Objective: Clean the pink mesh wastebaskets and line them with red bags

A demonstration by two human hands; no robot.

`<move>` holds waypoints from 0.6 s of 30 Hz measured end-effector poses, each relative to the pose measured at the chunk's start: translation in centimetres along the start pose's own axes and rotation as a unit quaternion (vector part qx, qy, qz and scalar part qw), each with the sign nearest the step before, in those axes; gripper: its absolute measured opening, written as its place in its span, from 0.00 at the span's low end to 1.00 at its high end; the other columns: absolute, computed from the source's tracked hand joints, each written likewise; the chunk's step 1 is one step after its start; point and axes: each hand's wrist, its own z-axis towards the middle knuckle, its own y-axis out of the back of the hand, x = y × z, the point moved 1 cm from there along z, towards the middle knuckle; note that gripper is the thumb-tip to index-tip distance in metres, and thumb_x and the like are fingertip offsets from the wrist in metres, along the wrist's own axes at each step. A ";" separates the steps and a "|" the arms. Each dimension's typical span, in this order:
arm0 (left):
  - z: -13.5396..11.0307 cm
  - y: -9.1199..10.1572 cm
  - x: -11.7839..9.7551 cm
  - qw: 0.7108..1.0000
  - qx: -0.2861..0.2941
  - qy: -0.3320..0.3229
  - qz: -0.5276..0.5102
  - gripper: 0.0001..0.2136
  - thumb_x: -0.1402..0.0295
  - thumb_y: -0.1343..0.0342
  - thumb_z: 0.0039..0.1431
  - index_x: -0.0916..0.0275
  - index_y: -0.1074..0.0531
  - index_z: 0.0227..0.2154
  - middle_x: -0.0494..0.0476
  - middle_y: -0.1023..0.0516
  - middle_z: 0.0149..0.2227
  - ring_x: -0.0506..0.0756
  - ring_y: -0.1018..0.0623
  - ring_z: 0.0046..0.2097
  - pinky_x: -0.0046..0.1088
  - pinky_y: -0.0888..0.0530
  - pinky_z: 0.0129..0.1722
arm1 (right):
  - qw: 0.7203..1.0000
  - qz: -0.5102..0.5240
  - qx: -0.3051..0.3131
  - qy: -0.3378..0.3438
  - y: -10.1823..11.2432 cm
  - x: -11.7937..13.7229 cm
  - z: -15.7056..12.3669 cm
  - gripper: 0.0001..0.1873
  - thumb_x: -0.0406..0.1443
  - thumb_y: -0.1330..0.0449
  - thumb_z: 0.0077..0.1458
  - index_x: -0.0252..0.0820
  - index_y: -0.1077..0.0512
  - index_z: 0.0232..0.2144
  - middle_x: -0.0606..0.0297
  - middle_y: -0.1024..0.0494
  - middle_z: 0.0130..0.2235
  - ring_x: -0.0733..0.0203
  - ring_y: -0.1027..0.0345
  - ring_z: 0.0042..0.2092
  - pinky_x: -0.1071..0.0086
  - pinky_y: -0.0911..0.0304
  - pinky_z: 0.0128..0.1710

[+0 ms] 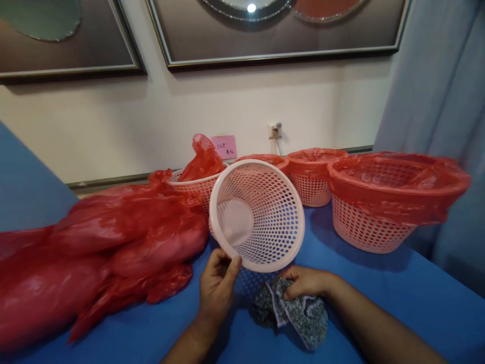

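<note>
My left hand (217, 285) grips the lower rim of a pink perforated plastic basket (261, 212). The basket is tipped on its side, with its open mouth facing me and its inside bare. My right hand (306, 282) is closed on a crumpled grey cloth (299, 313) that lies on the blue table (397, 298) just below the basket's rim. The two hands are close together at the table's near edge.
A heap of red plastic bags (98, 247) covers the table's left side. Behind stand several pink baskets lined with red bags, the nearest (382, 202) at right and one (197, 177) with a loose bag at the back. A wall and a grey curtain (435, 91) close the far side.
</note>
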 end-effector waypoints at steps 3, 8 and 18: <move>0.8 -2.1 -2.5 0.995 -0.024 0.023 -0.093 0.18 0.55 0.26 0.50 0.62 0.26 0.30 0.47 0.23 0.28 0.47 0.25 0.30 0.19 0.26 0.33 | 1.000 -0.005 -0.022 0.021 -0.5 -0.5 0.1 0.19 0.37 0.34 0.41 0.40 0.23 0.39 0.71 0.23 0.31 0.65 0.32 0.31 0.70 0.35 0.36; 2.9 -5.7 -4.6 0.974 -0.059 0.069 -0.209 0.21 0.58 0.23 0.45 0.63 0.30 0.28 0.47 0.22 0.27 0.48 0.22 0.30 0.24 0.22 0.36 | 0.985 -0.069 -0.092 0.132 -1.9 -0.5 0.4 0.22 0.35 0.39 0.44 0.41 0.24 0.45 0.65 0.21 0.38 0.58 0.27 0.39 0.65 0.33 0.42; 7.3 -6.4 -8.3 0.948 -0.034 0.146 -0.280 0.09 0.72 0.32 0.57 0.66 0.27 0.28 0.54 0.19 0.27 0.49 0.20 0.29 0.26 0.20 0.36 | 0.869 -0.345 -0.163 0.315 -4.9 0.2 0.2 0.39 0.26 0.45 0.46 0.46 0.32 0.62 0.55 0.27 0.60 0.51 0.32 0.60 0.53 0.36 0.62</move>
